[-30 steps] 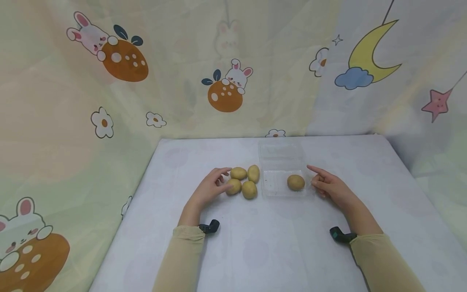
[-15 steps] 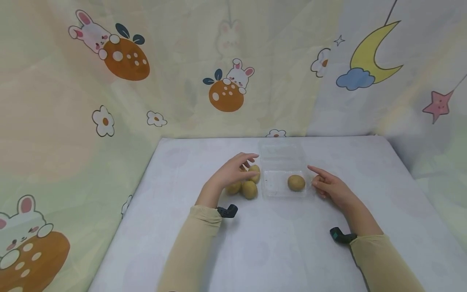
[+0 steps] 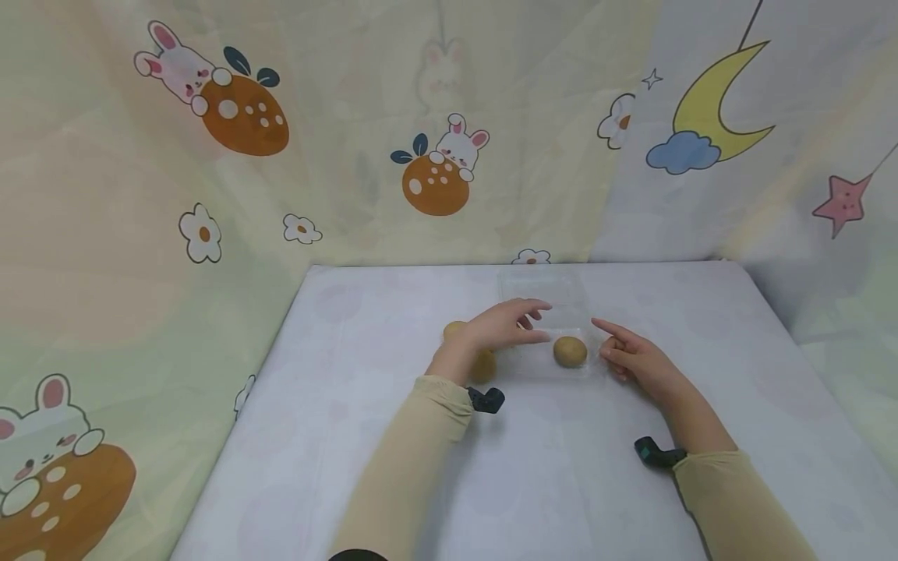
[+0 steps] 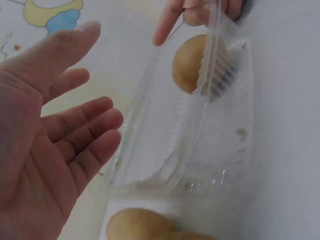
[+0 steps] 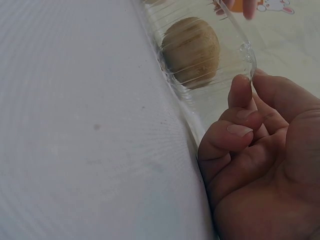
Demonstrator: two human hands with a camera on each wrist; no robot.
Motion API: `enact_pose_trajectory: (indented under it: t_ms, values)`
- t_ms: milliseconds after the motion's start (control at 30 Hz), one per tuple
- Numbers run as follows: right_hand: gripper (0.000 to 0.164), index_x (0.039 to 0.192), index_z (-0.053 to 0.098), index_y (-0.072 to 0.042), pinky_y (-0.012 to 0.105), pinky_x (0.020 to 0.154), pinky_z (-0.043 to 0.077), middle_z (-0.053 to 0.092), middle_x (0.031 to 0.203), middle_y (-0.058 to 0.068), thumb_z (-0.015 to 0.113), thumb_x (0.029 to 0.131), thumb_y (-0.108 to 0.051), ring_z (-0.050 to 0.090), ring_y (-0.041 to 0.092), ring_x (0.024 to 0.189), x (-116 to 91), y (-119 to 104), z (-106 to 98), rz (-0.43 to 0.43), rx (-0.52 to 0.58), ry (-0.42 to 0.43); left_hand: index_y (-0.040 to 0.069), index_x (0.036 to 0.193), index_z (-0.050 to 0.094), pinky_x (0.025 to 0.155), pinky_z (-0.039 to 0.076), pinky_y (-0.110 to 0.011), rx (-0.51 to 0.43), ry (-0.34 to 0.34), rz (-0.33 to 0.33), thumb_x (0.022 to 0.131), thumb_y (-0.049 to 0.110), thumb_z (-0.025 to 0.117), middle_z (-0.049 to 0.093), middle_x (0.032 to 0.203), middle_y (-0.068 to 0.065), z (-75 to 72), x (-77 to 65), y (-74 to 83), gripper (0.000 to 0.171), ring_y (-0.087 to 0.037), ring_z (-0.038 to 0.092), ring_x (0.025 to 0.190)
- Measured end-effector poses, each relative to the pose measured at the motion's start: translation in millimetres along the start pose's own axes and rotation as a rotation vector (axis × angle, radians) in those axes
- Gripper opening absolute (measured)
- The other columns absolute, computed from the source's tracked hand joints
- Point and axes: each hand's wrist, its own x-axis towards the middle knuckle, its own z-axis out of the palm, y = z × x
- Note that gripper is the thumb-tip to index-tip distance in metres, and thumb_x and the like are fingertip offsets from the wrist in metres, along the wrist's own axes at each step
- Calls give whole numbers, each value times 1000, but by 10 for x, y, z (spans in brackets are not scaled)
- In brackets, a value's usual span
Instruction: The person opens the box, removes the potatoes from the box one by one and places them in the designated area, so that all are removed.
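A clear plastic container [image 3: 533, 368] lies with its lid [image 3: 536, 287] folded back, and one potato [image 3: 570, 352] sits at the right end of its tray. My left hand [image 3: 505, 326] hovers above the tray's left part; the left wrist view shows its fingers loosely spread and the palm bare. Beneath that hand and wrist are potatoes [image 3: 483, 366], partly covered in the head view. At the container's right edge, my right hand [image 3: 640, 360] pinches the clear rim [image 5: 250, 57] between thumb and curled fingers, while its index finger stretches out over the edge.
A white cloth covers the table [image 3: 547, 475]. Behind it hangs a printed curtain [image 3: 337, 156] with rabbits and flowers. Dark wrist devices [image 3: 655, 452] sit at both cuffs.
My left hand has moved right, from the potato group across to above the container, with nothing in it. The right hand and the potato in the tray have stayed put.
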Motion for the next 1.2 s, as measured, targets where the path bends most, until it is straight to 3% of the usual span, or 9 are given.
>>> enact_pose_trajectory:
  t_ms: [233,400,500,667,900,1200]
  values:
    - [58,154,31,-8,29,55,44,47,79,-2,54,103,-19,44,21,60,-9,-12,5,6,-16,4,23,146,47,97,48,-25,78,-77,-6,95,44,63,61,133,-4,202,191,117,58,-9,59,112]
    - [58,155,30,-10,29,56,44,48,79,-3,53,103,-20,44,21,60,0,-13,5,9,-19,-5,27,144,48,100,46,-26,138,-97,-41,96,46,59,62,131,0,322,270,141,53,-12,57,119]
    - [58,155,30,-10,29,56,45,48,80,-3,54,103,-20,45,20,60,2,-6,5,14,-18,-3,30,144,49,102,45,-27,128,-105,-80,95,49,61,62,131,1,381,301,143,54,-12,57,120]
    - [58,154,32,-11,28,56,45,49,80,-2,55,102,-20,45,18,60,4,3,8,28,-15,17,28,144,49,104,45,-30,103,-106,-138,92,52,63,62,132,0,439,324,159,58,-12,57,121]
    - [58,154,32,-9,30,55,44,49,80,-1,55,102,-19,43,20,59,-7,3,22,23,9,27,25,145,47,101,46,-29,74,-114,-154,91,49,66,65,123,3,473,321,187,62,-9,58,112]
    - [58,154,31,-7,33,54,43,49,79,-2,55,102,-18,42,22,59,13,23,16,5,13,17,26,145,48,109,41,-27,136,-108,-170,89,46,69,59,139,4,555,382,202,63,-11,52,130]
